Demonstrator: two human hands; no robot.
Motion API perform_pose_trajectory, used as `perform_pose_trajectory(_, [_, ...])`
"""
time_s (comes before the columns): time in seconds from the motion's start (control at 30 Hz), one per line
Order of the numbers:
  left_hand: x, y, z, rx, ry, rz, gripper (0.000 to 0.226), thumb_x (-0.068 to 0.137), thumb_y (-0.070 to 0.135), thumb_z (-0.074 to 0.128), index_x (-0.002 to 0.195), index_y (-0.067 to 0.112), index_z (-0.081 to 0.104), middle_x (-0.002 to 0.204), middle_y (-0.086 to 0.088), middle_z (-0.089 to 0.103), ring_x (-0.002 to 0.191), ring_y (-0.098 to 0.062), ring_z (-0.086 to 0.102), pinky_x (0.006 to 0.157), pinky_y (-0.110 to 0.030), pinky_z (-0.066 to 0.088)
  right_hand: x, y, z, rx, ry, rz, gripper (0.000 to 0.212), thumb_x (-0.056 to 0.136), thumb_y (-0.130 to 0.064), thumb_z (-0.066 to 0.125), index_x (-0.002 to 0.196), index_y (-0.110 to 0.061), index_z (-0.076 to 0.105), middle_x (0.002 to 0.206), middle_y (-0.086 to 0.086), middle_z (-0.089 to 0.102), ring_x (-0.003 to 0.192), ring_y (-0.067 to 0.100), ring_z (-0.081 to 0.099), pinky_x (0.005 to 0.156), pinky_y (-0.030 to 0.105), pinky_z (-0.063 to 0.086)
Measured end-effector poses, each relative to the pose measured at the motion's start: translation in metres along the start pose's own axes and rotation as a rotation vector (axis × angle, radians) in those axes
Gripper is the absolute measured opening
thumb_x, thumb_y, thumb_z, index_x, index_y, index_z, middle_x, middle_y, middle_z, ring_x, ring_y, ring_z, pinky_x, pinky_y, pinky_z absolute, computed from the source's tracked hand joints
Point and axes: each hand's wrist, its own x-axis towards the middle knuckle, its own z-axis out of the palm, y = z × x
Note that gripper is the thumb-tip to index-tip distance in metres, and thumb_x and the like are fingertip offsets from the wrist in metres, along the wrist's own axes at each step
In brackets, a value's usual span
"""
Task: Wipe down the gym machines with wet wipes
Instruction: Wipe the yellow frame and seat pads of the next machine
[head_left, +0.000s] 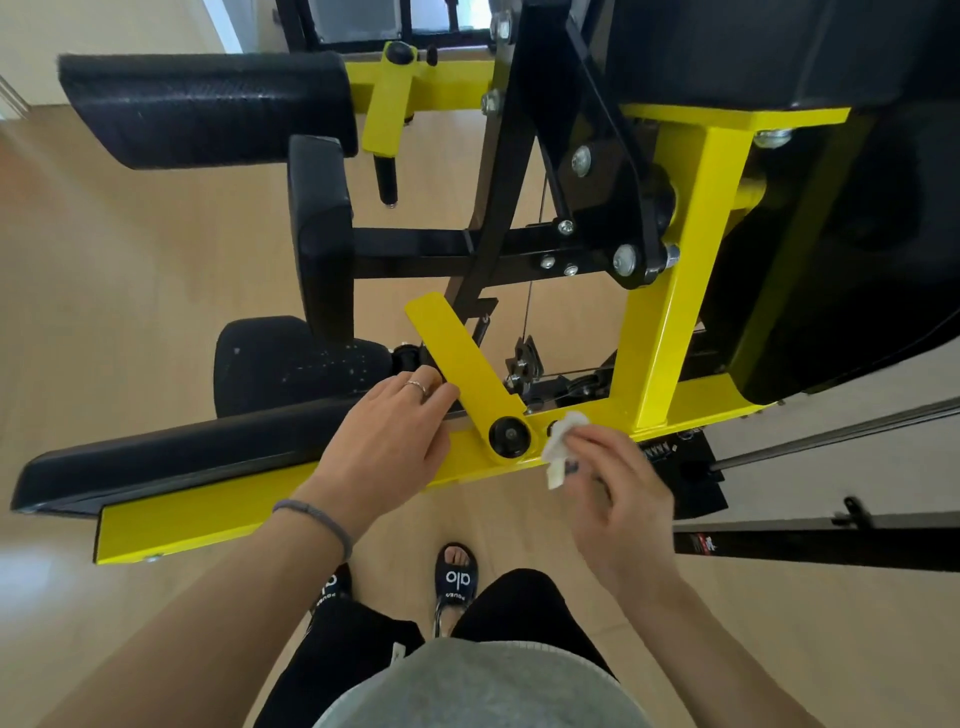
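currently the right hand (621, 496) pinches a wet wipe (561, 447) between closed fingers (587, 457), pressed onto the yellow frame bar (582, 423) at 3 o'clock from the black pivot knob (510, 435). the wipe is white, crumpled, small, one tail hanging below the bar. judged soft, limp and light; best bunched into a pad under the fingertips so it does not slip or tear on bolt heads. the left hand (387, 447) lies open, palm down, holding nothing, bracing on the bar at 9 o'clock from the knob, beside the yellow lever (457, 353). black pad (156, 467) at far left untouched.
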Motion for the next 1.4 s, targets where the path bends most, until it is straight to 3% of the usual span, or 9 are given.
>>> perform_pose_trajectory(0.17, [0.002, -0.001, -0.001, -0.007, -0.006, -0.01, 0.034, 0.102, 0.031, 0.048, 0.135, 0.022, 0.053, 0.128, 0.0, 0.055, 0.103, -0.017, 0.058, 0.097, -0.032, 0.049, 0.029, 0.03, -0.003, -0.202, -0.016, 0.098, 0.031, 0.101, -0.021, 0.051, 0.105, 0.0, 0.074, 0.117, 0.004, 0.065, 0.104, 0.017, 0.062, 0.078, 0.037, 0.061])
perform_pose_trajectory(0.37, [0.001, -0.002, -0.002, -0.019, -0.001, -0.013, 0.035, 0.102, 0.03, 0.049, 0.136, 0.022, 0.053, 0.128, 0.0, 0.055, 0.102, -0.015, 0.057, 0.094, -0.03, 0.048, 0.018, 0.013, 0.01, -0.035, -0.095, 0.236, 0.032, 0.106, -0.026, 0.044, 0.104, -0.009, 0.071, 0.105, -0.002, 0.066, 0.084, 0.007, 0.062, 0.067, 0.01, 0.047])
perform_pose_trajectory(0.5, [0.001, -0.003, -0.007, -0.046, -0.023, -0.005, 0.036, 0.104, 0.03, 0.046, 0.138, 0.023, 0.05, 0.13, 0.003, 0.052, 0.102, -0.013, 0.055, 0.093, -0.026, 0.047, 0.029, 0.002, 0.007, 0.122, -0.072, 0.393, 0.022, 0.104, -0.016, 0.051, 0.094, -0.015, 0.071, 0.091, 0.0, 0.068, 0.067, 0.008, 0.058, 0.047, 0.016, 0.039])
perform_pose_trajectory(0.67, [-0.002, -0.014, -0.02, -0.138, 0.008, -0.054, 0.033, 0.104, 0.032, 0.047, 0.136, 0.025, 0.05, 0.131, 0.004, 0.051, 0.099, -0.011, 0.054, 0.086, -0.024, 0.05, 0.056, -0.041, 0.0, 0.266, 0.104, 0.424, 0.035, 0.099, -0.025, 0.045, 0.107, -0.011, 0.076, 0.108, -0.004, 0.071, 0.097, -0.011, 0.06, 0.072, 0.004, 0.045])
perform_pose_trajectory(0.8, [-0.01, -0.044, -0.045, -0.276, -0.004, -0.187, 0.035, 0.106, 0.038, 0.043, 0.14, 0.028, 0.046, 0.135, 0.006, 0.049, 0.105, -0.012, 0.057, 0.087, -0.031, 0.056, 0.074, -0.104, 0.031, 0.444, 0.006, 0.45, 0.027, 0.104, -0.018, 0.05, 0.102, -0.021, 0.077, 0.105, -0.012, 0.072, 0.103, 0.0, 0.063, 0.083, 0.022, 0.052])
perform_pose_trajectory(0.97, [-0.044, -0.133, -0.078, -0.306, 0.006, -0.297, 0.037, 0.105, 0.039, 0.044, 0.141, 0.029, 0.045, 0.135, 0.008, 0.052, 0.114, -0.011, 0.056, 0.09, -0.027, 0.051, 0.089, -0.186, 0.098, 0.578, -0.171, 0.533, 0.026, 0.101, -0.027, 0.054, 0.096, -0.026, 0.079, 0.103, -0.018, 0.073, 0.102, -0.009, 0.061, 0.092, 0.025, 0.047])
perform_pose_trajectory(1.13, [-0.092, -0.23, -0.102, -0.685, -0.03, -0.399, 0.026, 0.104, 0.041, 0.048, 0.125, 0.027, 0.055, 0.108, 0.011, 0.067, 0.093, -0.002, 0.064, 0.08, -0.019, 0.052, 0.088, -0.278, 0.183, 0.863, -0.274, 0.738, 0.03, 0.1, -0.026, 0.054, 0.098, -0.011, 0.08, 0.104, 0.001, 0.077, 0.107, 0.012, 0.069, 0.105, 0.035, 0.048])
perform_pose_trajectory(1.23, [-0.111, -0.272, -0.113, -1.118, -0.02, -0.455, 0.023, 0.103, 0.04, 0.051, 0.114, 0.023, 0.06, 0.104, 0.003, 0.07, 0.091, -0.013, 0.071, 0.086, -0.035, 0.058, 0.082, -0.327, 0.23, 1.022, -0.319, 0.84, 0.035, 0.102, -0.025, 0.052, 0.099, -0.005, 0.08, 0.107, 0.009, 0.077, 0.109, 0.016, 0.069, 0.107, 0.036, 0.048])
perform_pose_trajectory(1.4, [-0.118, -0.331, -0.136, -1.105, 0.051, -0.357, 0.006, 0.101, 0.017, 0.06, 0.097, 0.015, 0.063, 0.081, 0.013, 0.068, 0.075, -0.01, 0.067, 0.068, -0.025, 0.056, 0.076, -0.375, 0.283, 1.069, -0.284, 0.892, 0.03, 0.103, -0.024, 0.053, 0.113, -0.008, 0.077, 0.124, 0.012, 0.069, 0.123, 0.021, 0.063, 0.111, 0.041, 0.046])
